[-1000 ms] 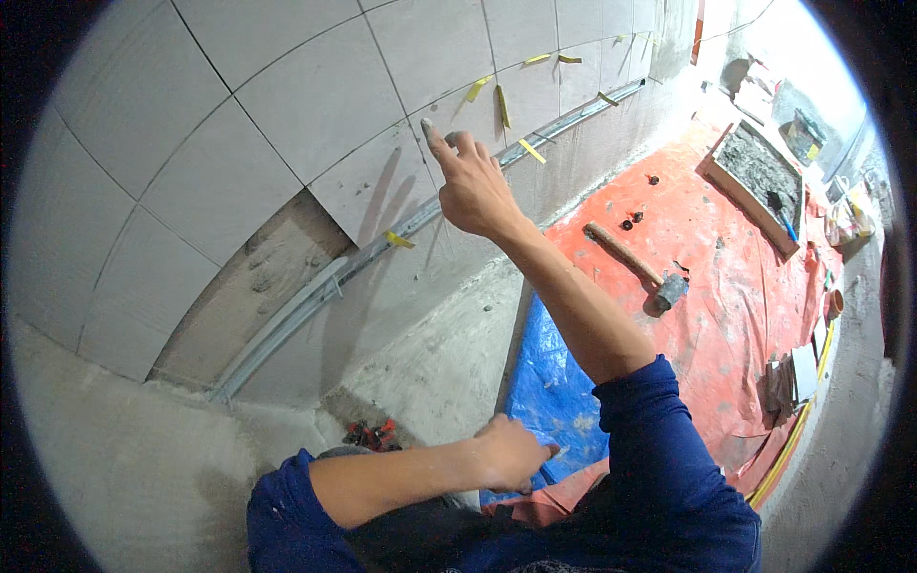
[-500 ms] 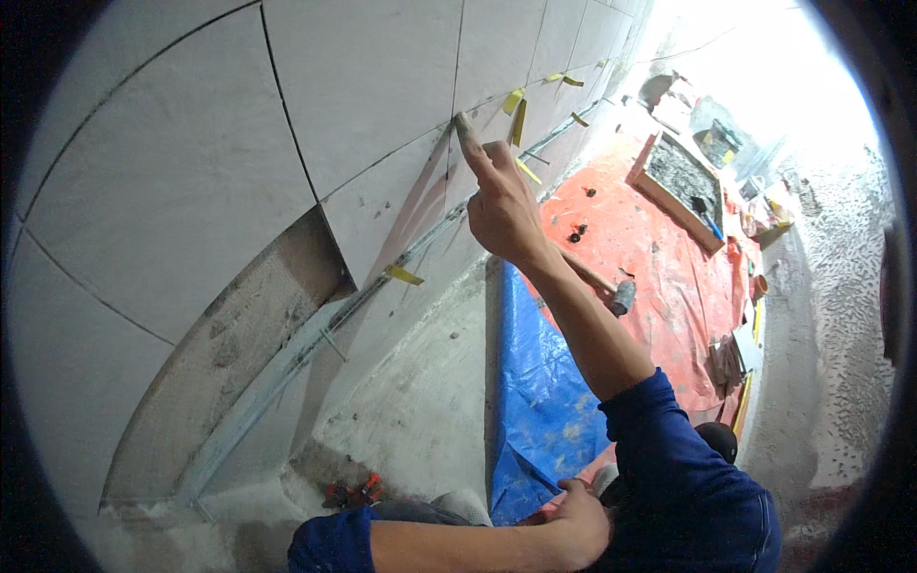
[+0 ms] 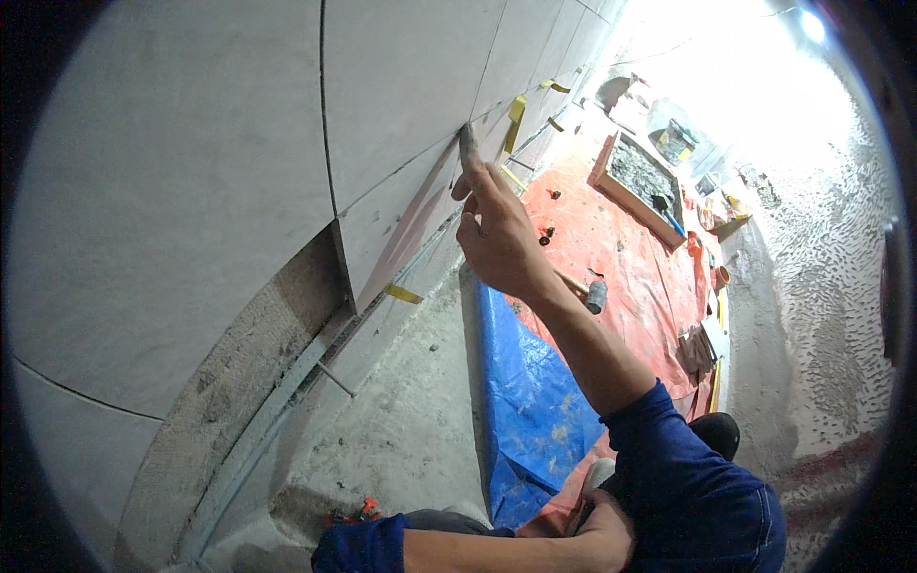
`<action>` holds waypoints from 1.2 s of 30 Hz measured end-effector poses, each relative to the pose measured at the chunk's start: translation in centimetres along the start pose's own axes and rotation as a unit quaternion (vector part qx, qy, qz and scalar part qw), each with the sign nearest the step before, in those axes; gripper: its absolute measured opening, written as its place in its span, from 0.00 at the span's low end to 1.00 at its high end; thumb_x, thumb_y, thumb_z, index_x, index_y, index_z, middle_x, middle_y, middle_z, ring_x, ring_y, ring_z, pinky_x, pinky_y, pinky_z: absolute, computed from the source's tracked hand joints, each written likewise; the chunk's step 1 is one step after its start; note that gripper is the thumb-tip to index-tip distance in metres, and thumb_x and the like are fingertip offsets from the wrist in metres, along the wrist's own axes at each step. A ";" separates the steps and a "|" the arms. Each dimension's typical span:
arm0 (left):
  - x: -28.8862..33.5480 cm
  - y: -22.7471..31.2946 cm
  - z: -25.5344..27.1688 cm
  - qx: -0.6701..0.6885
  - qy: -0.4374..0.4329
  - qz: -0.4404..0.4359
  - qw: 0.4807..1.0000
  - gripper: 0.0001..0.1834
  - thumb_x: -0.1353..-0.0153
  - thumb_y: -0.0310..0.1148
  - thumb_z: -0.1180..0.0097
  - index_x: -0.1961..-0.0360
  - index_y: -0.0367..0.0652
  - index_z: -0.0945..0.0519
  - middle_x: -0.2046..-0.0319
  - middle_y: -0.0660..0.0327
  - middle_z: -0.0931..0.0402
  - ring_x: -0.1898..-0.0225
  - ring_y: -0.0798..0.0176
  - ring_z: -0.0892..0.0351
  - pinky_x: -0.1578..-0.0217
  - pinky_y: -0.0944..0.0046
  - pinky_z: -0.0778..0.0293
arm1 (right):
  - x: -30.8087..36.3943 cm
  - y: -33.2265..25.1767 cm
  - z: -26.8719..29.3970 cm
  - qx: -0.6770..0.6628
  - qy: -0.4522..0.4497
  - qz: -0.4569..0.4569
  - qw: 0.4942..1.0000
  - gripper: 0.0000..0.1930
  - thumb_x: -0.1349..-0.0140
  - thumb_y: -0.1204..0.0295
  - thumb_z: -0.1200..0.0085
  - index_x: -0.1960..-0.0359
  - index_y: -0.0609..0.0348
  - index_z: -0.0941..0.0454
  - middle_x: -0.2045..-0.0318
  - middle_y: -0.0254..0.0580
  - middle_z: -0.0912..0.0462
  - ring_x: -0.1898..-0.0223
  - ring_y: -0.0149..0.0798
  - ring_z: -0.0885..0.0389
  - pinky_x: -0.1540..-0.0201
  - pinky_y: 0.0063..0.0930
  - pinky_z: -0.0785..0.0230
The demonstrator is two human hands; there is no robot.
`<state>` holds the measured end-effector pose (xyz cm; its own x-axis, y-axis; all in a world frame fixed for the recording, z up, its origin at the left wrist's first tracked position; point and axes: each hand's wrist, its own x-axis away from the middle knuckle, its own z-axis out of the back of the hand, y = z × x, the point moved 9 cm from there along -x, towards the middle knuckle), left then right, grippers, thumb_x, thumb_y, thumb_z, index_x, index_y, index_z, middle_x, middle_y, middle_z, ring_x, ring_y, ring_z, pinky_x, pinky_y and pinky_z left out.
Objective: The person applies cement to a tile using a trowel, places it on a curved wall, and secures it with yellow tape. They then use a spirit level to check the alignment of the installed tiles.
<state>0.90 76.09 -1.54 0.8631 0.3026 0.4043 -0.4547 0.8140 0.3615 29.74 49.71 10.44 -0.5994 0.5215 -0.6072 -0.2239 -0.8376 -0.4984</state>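
My right hand (image 3: 502,229) reaches up to the wall of large pale tiles (image 3: 401,86). Its index finger is stretched out, with the dusty tip at a joint where tile edges meet; the other fingers are loosely bent and hold nothing. Close by, a yellow tile wedge (image 3: 517,109) sticks out of the joint. My left hand (image 3: 608,531) lies low by my legs, its forearm crossing the lower edge; its fingers are mostly hidden. Left of the right hand, a bare gap (image 3: 277,315) in the tiling shows rough backing.
A metal rail (image 3: 258,420) runs below the tiles, with a pin (image 3: 336,380) jutting out. Blue sheeting (image 3: 535,401) and red sheeting (image 3: 630,334) cover the floor, with a mallet (image 3: 596,296) on the red. Beyond are a mortar trough (image 3: 642,181) and a bucket (image 3: 676,143).
The view has shifted a little. My right index finger stays near the same joint, while the thumb and other fingers have loosened from a tighter curl. My left hand remains low.
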 end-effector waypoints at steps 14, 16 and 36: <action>0.1 2.0 0.4 0.020 0.020 -0.029 0.999 0.16 0.42 0.31 0.46 0.53 0.41 0.18 0.50 0.50 0.23 0.45 0.45 0.27 0.54 0.39 0.28 | 1.6 -4.2 -2.0 0.041 0.002 0.002 0.999 0.45 0.55 0.88 0.57 0.28 0.60 0.50 0.59 0.55 0.33 0.60 0.56 0.29 0.57 0.46 0.34; 0.0 2.2 0.6 0.027 0.027 -0.028 0.999 0.16 0.42 0.31 0.46 0.54 0.41 0.17 0.51 0.50 0.22 0.45 0.46 0.26 0.54 0.40 0.28 | 2.2 -5.7 -2.9 0.035 -0.001 0.021 0.999 0.45 0.55 0.88 0.57 0.28 0.61 0.51 0.60 0.55 0.34 0.59 0.56 0.30 0.57 0.46 0.34; 8.3 -3.5 7.6 0.069 0.267 0.064 0.959 0.12 0.45 0.33 0.45 0.62 0.39 0.20 0.67 0.53 0.16 0.64 0.52 0.15 0.63 0.48 0.26 | 4.6 -10.2 7.5 -0.022 0.031 0.163 0.986 0.12 0.49 0.75 0.33 0.80 0.56 0.28 0.81 0.38 0.27 0.76 0.40 0.25 0.67 0.34 0.36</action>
<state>7.95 71.99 6.90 0.7705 0.6371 -0.0215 -0.5581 0.6905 0.4602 23.49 59.45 17.44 -0.5850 0.2356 -0.7761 0.0070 -0.9554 -0.2953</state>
